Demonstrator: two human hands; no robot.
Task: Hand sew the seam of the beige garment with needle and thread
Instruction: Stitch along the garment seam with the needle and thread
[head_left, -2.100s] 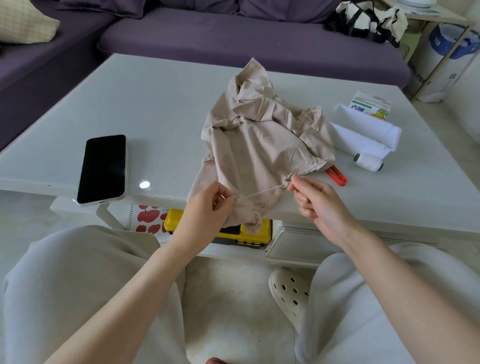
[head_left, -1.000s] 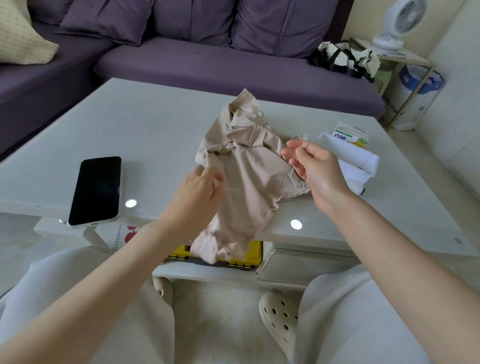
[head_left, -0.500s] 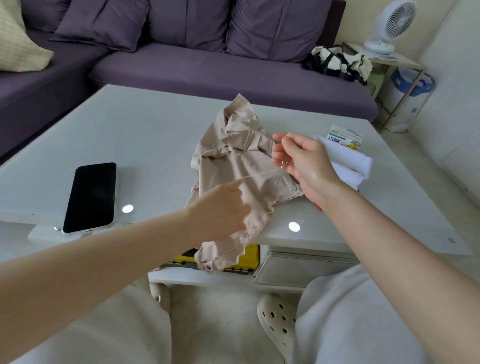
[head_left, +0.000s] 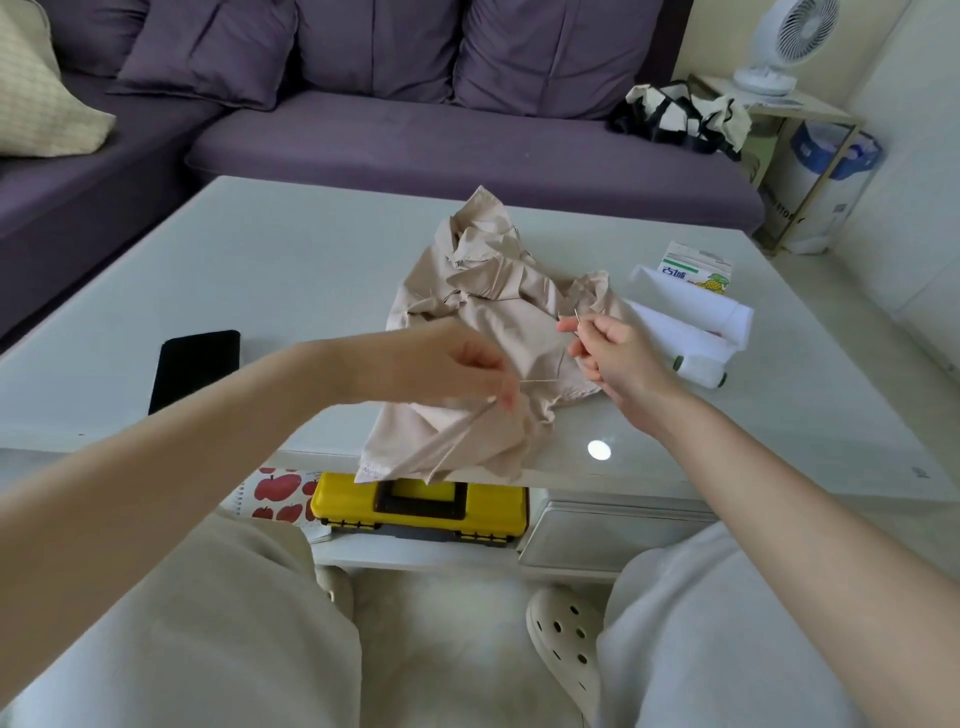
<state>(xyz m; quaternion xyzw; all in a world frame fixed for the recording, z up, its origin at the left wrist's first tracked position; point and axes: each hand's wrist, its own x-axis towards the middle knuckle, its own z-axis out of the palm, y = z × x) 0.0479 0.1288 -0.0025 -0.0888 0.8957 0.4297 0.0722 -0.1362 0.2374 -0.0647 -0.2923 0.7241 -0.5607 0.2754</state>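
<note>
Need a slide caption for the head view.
Right hand pinches the needle over the beige garment while the left hand holds its fabric at the table edge.

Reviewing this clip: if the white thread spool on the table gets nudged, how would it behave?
The thread spool lies on its side on the glossy table, so it would probably roll. It looks small, so likely light and easily shifted.

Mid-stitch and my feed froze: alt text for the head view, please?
The right hand pinches a needle upright above a crumpled beige garment on a white table, while the blurred left hand pinches the garment's near edge, a thread visible beside it. A black phone lies left, a thread spool right.
</note>
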